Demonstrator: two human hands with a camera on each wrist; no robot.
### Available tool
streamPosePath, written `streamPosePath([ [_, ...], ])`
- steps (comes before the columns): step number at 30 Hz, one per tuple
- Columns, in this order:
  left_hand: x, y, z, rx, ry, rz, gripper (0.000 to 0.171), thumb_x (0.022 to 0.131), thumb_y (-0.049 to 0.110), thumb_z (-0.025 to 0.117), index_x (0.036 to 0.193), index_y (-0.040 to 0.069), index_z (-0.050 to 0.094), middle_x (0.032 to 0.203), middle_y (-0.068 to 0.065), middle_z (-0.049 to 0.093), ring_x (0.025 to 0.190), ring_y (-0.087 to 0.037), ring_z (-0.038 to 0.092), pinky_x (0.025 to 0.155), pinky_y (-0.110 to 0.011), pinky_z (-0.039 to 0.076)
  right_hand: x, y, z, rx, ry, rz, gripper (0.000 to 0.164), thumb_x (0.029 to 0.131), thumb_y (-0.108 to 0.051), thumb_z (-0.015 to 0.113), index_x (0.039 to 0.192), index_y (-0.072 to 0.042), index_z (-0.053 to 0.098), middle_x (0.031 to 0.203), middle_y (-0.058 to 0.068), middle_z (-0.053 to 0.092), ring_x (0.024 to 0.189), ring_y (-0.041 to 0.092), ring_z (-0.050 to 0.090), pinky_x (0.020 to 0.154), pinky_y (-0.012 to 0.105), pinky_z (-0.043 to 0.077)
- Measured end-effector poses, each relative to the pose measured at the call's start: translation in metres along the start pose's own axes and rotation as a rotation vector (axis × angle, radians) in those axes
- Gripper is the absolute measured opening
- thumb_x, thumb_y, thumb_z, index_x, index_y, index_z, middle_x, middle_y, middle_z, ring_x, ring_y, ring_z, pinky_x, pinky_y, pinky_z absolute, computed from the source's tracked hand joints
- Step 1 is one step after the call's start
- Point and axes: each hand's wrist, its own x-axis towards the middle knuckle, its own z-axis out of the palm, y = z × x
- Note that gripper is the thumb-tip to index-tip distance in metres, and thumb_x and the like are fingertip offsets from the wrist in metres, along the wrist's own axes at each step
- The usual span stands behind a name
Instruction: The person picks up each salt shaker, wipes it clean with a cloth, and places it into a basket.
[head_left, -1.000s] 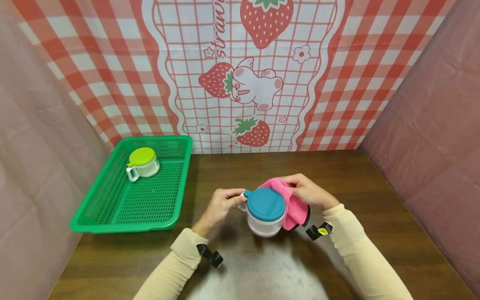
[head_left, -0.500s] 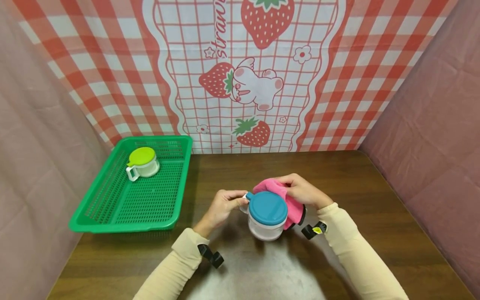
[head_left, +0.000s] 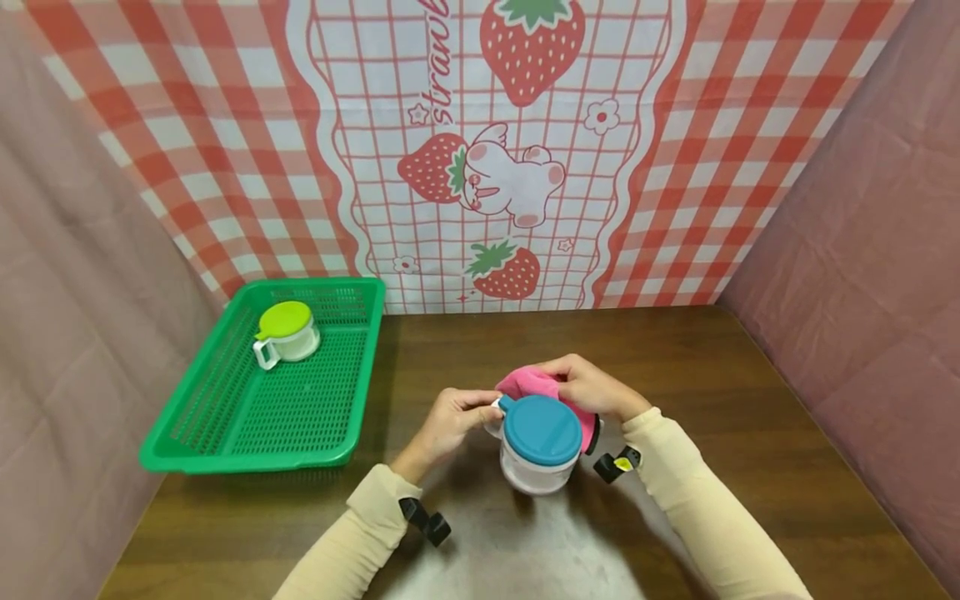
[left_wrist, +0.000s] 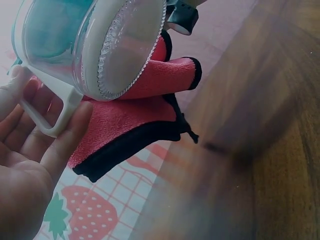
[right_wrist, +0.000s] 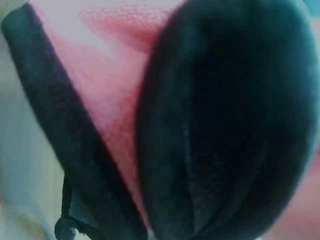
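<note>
In the head view a clear seasoning jar with a blue lid (head_left: 543, 430) is held up over the table. My left hand (head_left: 448, 423) pinches its white handle (left_wrist: 52, 120) between thumb and fingers. The left wrist view shows the jar's ribbed clear base (left_wrist: 131, 47), off the table and tilted. My right hand (head_left: 596, 390) grips a pink cloth (head_left: 528, 382) with black edging, pressed along the far right side of the jar. That cloth (right_wrist: 105, 85) fills the right wrist view and hides the right fingers there.
A green perforated basket (head_left: 360, 375) sits at the left of the wooden table (head_left: 675, 358). Inside it stands a similar jar with a lime-green lid (head_left: 285, 319). A strawberry-print checked cloth (head_left: 480, 167) hangs at the back, with pink curtains (head_left: 840, 250) at the sides.
The jar has shifted slightly right and nearer to me, its lid tipping more into view. My right hand has slid left with the cloth along the jar's far side. The left hand keeps its hold.
</note>
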Motion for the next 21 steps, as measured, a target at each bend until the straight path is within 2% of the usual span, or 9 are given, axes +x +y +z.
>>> streamPosePath([
  [3,-0.001,0.003,0.001,-0.012,0.007,0.003,0.031,0.082,0.007,0.063,0.099,-0.018,0.06,0.09,-0.025,0.066,0.074,0.0,0.058,0.062,-0.017,0.049,-0.001,0.001,0.0,-0.016,0.006,-0.015,0.044,0.082,0.006,0.046,0.117,-0.017,0.061,0.103,0.007,0.065,0.083,0.019,0.057,0.064,0.029,0.051],
  [6,-0.003,0.004,0.003,-0.018,-0.005,0.009,0.035,0.082,0.011,0.064,0.1,-0.018,0.06,0.093,-0.036,0.06,0.076,0.0,0.06,0.064,-0.016,0.05,-0.005,0.004,0.0,-0.008,0.008,-0.03,0.043,0.082,0.006,0.046,0.117,-0.014,0.061,0.102,0.009,0.064,0.082,0.017,0.057,0.064,0.028,0.052],
  [10,-0.001,0.005,0.001,-0.014,-0.018,0.013,0.035,0.081,0.011,0.065,0.101,-0.017,0.06,0.094,-0.037,0.06,0.078,0.0,0.061,0.068,-0.017,0.052,-0.006,0.004,-0.003,0.025,-0.008,-0.035,0.039,0.084,0.004,0.048,0.118,-0.012,0.06,0.104,0.011,0.064,0.083,0.017,0.058,0.067,0.03,0.053],
  [15,-0.001,0.006,-0.003,0.003,0.006,0.011,0.034,0.08,0.01,0.066,0.101,-0.017,0.06,0.094,-0.037,0.06,0.078,0.0,0.061,0.068,-0.017,0.052,-0.005,0.004,-0.006,0.03,-0.002,-0.022,0.036,0.086,-0.001,0.051,0.118,-0.013,0.06,0.106,0.011,0.064,0.084,0.018,0.059,0.067,0.032,0.054],
  [21,-0.002,0.002,-0.006,0.009,0.011,0.001,0.034,0.081,0.01,0.065,0.101,-0.017,0.06,0.092,-0.034,0.062,0.075,0.0,0.061,0.063,-0.018,0.052,-0.011,0.011,-0.007,0.031,0.01,-0.05,0.032,0.088,-0.007,0.053,0.119,-0.01,0.059,0.107,0.01,0.064,0.087,0.012,0.06,0.069,0.029,0.054],
])
